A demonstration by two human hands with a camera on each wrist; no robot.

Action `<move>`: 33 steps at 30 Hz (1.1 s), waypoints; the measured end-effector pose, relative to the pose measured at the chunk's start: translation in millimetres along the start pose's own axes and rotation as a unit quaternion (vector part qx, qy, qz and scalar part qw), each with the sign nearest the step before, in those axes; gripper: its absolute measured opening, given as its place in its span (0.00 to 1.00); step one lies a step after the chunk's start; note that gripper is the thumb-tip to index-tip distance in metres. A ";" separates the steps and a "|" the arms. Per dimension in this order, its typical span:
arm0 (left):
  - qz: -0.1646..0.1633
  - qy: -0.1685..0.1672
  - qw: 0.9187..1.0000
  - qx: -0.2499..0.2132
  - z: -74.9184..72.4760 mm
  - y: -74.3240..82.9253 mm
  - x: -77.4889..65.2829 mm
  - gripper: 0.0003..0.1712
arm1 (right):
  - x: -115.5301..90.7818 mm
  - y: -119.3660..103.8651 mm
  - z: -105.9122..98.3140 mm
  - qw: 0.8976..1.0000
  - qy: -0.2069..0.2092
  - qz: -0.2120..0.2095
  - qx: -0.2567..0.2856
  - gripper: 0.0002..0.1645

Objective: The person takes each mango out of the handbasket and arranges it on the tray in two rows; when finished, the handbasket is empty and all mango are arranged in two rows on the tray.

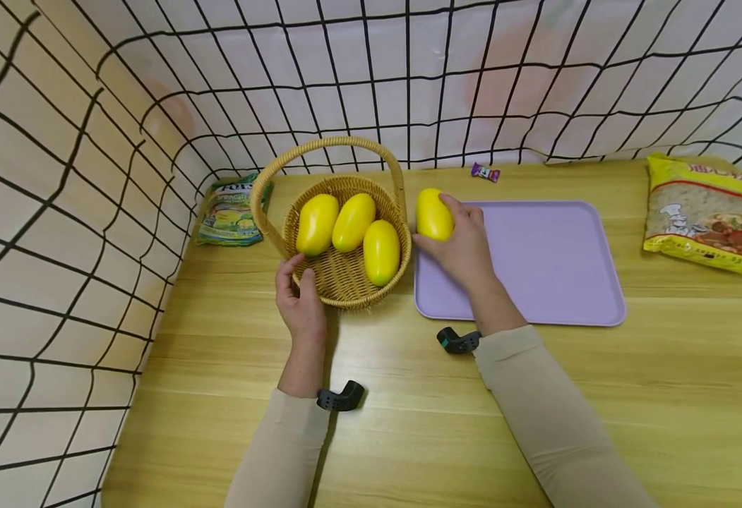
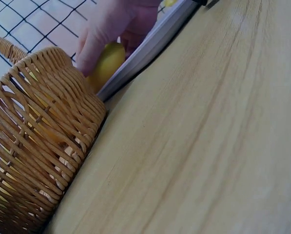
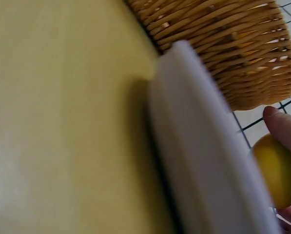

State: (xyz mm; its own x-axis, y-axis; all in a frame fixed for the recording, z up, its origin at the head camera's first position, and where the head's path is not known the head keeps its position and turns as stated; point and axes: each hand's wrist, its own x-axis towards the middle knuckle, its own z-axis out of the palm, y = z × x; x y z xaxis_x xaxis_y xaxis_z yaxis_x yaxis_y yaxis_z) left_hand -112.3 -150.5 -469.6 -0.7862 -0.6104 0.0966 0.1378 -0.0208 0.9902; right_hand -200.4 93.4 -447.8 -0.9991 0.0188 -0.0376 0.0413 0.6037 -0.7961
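Observation:
A yellow mango (image 1: 434, 214) is gripped in my right hand (image 1: 462, 247) over the far left corner of a lilac tray (image 1: 548, 261). The right wrist view shows the thumb along this mango (image 3: 277, 170), beside the tray's rim. Left of the tray stands a round wicker basket (image 1: 345, 303) with an arched handle, holding three more yellow mangoes (image 1: 354, 222). My left hand (image 1: 302, 310) holds the basket's near left rim, thumb overlapping the inside. In the left wrist view the basket's woven wall (image 2: 43, 131) fills the left side, and the left hand is out of frame.
A green snack packet (image 1: 231, 212) lies behind the basket's left side. A small purple wrapped candy (image 1: 485, 172) sits beyond the tray. At the right is a yellow bag (image 1: 704, 215) with a clear window. Black wire grid panels (image 1: 447, 85) enclose the back and left.

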 end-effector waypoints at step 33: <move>0.004 -0.004 1.000 -0.006 -0.9 -2.8 1.0 0.16 | 1.1 4.5 -10.2 0.999 -0.039 0.004 0.035 0.51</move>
State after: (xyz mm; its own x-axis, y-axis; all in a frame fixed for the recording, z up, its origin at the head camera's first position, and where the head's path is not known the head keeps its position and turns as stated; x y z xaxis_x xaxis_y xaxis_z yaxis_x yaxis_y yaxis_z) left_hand -113.0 -151.7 -472.3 -0.7900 -0.6040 0.1054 0.1509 -0.0248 0.9882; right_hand -201.4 104.3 -445.2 -0.9952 -0.0401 -0.0892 0.0529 0.5463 -0.8359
